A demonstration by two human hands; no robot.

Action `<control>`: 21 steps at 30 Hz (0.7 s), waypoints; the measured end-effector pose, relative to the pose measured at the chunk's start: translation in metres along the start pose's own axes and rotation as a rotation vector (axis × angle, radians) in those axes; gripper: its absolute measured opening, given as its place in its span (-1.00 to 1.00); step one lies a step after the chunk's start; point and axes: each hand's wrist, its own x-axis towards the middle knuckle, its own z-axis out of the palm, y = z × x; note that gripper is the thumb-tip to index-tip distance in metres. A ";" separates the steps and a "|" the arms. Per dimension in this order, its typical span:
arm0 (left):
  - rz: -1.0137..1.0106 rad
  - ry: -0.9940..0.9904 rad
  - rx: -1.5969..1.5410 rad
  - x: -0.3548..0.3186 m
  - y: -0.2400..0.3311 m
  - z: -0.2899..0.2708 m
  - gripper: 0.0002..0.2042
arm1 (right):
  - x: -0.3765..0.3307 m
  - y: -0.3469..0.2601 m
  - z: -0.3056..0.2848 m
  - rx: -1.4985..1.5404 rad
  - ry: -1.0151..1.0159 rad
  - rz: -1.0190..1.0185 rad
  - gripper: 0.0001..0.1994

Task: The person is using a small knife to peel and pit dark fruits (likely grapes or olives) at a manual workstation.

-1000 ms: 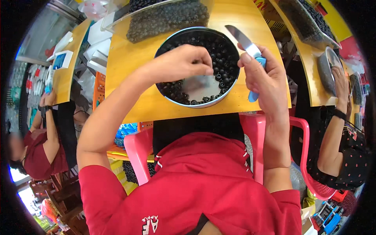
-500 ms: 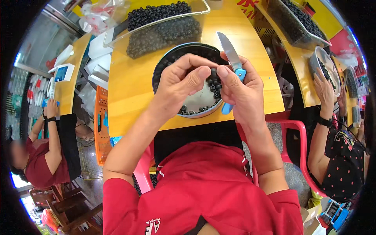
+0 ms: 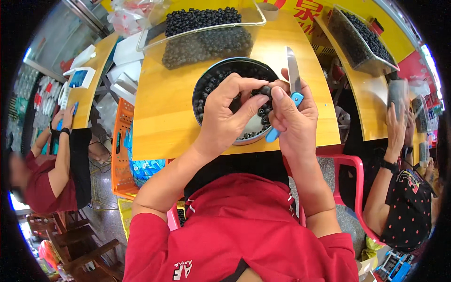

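My left hand (image 3: 230, 110) is closed, its thumb and forefinger pinching a small round black ball (image 3: 266, 90); whether it is a fruit or a bead I cannot tell. Close beside it, my right hand (image 3: 298, 115) grips a folding knife (image 3: 293, 70) with a blue handle. The blade points up and away from me, and the handle's end sticks out below my fingers. My right thumb and fingertips are close to the ball. Beneath both hands stands a round bowl (image 3: 198, 89) with a dark inside, holding many similar black balls. My left hand covers part of it.
Behind the bowl, a clear plastic bin (image 3: 261, 22) full of black balls stands on the wooden table (image 3: 164, 113). An orange crate (image 3: 121, 145) is at the table's left side. Co-workers sit on both sides; a red chair (image 3: 350, 162) is at the right. Another filled bin (image 3: 366, 44) stands beyond.
The knife blade now stands more upright, and a black ball shows between my hands. The view has shifted slightly. At the right, the co-worker's grey bowl is now tipped up on edge.
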 end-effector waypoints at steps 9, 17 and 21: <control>0.130 -0.037 0.181 0.007 0.006 -0.008 -0.78 | 0.000 0.000 0.002 -0.095 0.008 0.078 -0.68; -0.012 -0.125 -0.002 0.006 0.002 -0.013 -0.83 | 0.004 -0.005 -0.004 0.013 -0.123 0.213 -0.66; -0.020 -0.186 0.091 0.007 0.005 -0.019 -0.84 | 0.006 -0.011 0.000 -0.277 -0.122 0.145 -0.67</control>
